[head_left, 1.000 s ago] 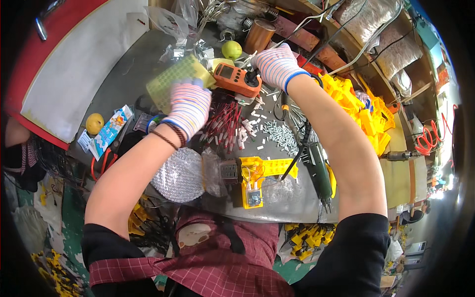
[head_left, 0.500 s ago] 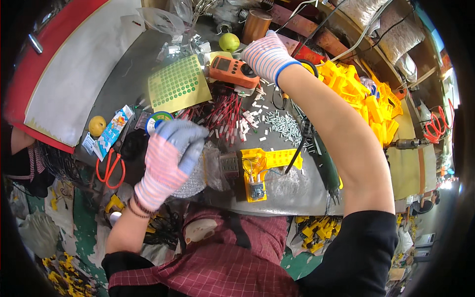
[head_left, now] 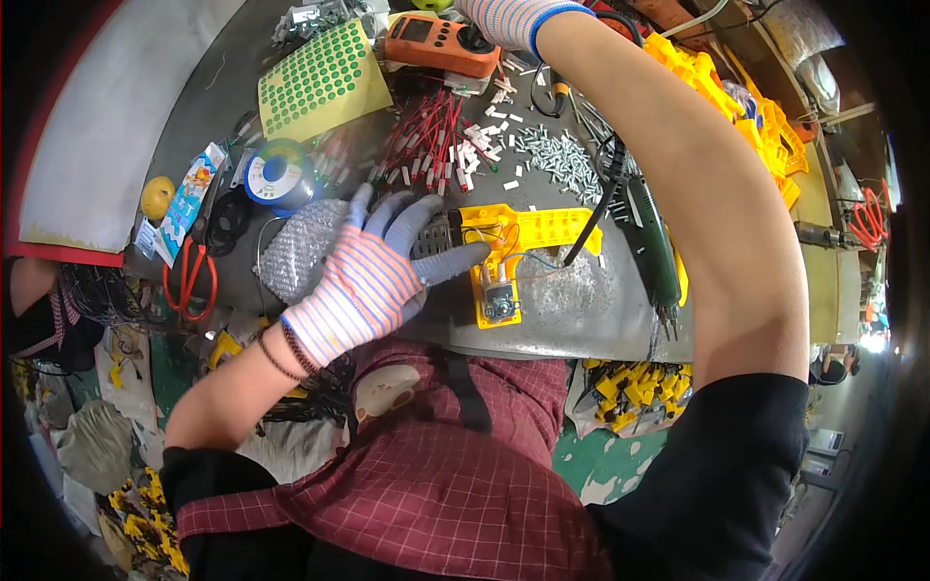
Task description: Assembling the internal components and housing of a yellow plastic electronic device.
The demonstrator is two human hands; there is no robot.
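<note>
My left hand point(head_left: 373, 271), in a striped glove with grey-blue fingertips, hovers with fingers spread beside a yellow plastic housing half point(head_left: 533, 230). Its thumb reaches close to the housing's left edge. Thin wires and a small square metal-topped part point(head_left: 500, 302) sit inside the housing. A grey slotted block point(head_left: 436, 237) lies between the hand and the housing, partly covered by the fingers. At the upper edge of the picture, my right hand point(head_left: 518, 17) is near the orange multimeter point(head_left: 441, 45); its fingers are cut off, so what it holds is hidden.
A green electric screwdriver point(head_left: 651, 247) lies right of loose screws point(head_left: 562, 163). Red-wired parts point(head_left: 426, 136) are heaped behind. Left are bubble wrap point(head_left: 302, 250), a blue-rimmed spool point(head_left: 279, 174), red-handled scissors point(head_left: 199, 281) and a green-dotted sticker sheet point(head_left: 325, 82). Yellow housings point(head_left: 693, 73) pile up far right.
My left hand has moved right toward the yellow housing, its fingers now spread. The view has shifted, so the right hand stands partly outside the upper edge.
</note>
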